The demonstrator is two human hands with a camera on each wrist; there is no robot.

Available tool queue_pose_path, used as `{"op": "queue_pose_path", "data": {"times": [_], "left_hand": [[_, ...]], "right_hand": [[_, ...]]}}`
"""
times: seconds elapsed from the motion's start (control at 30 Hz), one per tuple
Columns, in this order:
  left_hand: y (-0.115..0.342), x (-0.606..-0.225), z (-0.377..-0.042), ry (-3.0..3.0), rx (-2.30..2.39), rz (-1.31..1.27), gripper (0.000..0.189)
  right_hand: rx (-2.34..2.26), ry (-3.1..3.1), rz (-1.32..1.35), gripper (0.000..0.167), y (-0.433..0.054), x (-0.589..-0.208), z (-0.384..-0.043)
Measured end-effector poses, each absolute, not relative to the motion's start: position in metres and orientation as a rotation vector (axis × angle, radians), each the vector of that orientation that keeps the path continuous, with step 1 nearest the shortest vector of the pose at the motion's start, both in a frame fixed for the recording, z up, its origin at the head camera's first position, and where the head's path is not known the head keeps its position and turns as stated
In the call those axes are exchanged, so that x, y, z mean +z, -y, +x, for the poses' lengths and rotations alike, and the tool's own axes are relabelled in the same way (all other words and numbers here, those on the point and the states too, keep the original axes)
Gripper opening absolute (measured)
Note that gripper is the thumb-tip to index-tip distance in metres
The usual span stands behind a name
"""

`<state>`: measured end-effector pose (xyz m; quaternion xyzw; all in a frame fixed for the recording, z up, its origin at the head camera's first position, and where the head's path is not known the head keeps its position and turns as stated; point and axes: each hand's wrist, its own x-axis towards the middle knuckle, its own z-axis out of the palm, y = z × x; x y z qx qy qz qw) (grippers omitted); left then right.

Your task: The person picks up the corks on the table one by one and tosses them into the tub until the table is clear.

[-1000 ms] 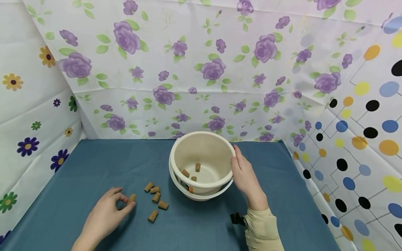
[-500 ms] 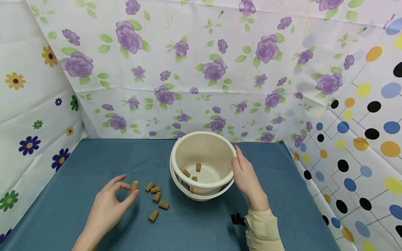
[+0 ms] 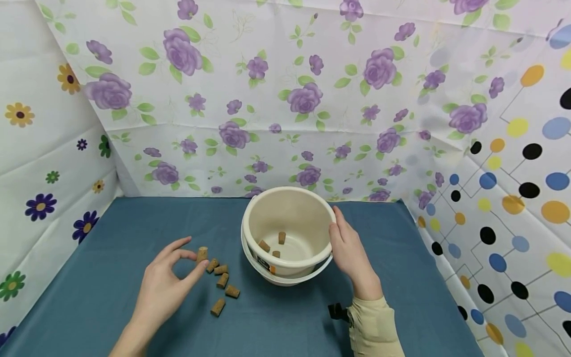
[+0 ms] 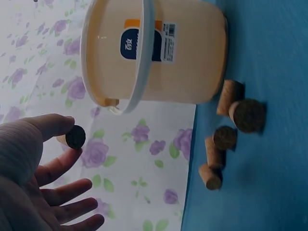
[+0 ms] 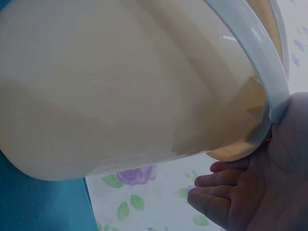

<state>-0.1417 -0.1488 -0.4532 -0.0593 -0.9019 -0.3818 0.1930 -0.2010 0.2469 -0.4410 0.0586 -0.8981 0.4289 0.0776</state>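
My left hand pinches a cork between thumb and index finger, raised above the table; its other fingers are spread in the left wrist view. Just beyond it, several loose corks lie on the blue cloth. A cream plastic bucket stands upright to their right, three corks visible on its inner floor. Against the bucket's right side rests my right hand, touching the rim with fairly straight fingers. The right wrist view shows those fingers beside the bucket wall, with the thumb tip hidden.
The bucket's white handle hangs down around its front. Blue cloth covers the table. A flowered sheet rises behind it, and patterned sheets stand at both sides. A black strap sticks out by the right sleeve.
Holding its cork, my left hand has moved up and to the right, closer to the loose corks and the bucket. My right hand and the bucket have stayed in place.
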Motion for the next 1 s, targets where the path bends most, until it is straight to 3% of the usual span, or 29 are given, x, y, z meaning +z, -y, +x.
{"op": "queue_pose_path", "data": {"times": [1.0], "left_hand": [[0.099,-0.433,-0.154,2.346,-1.296,-0.412,0.01]], "right_hand": [[1.297,2.701,0.152,0.059,-0.246,-0.44,-0.202]]}}
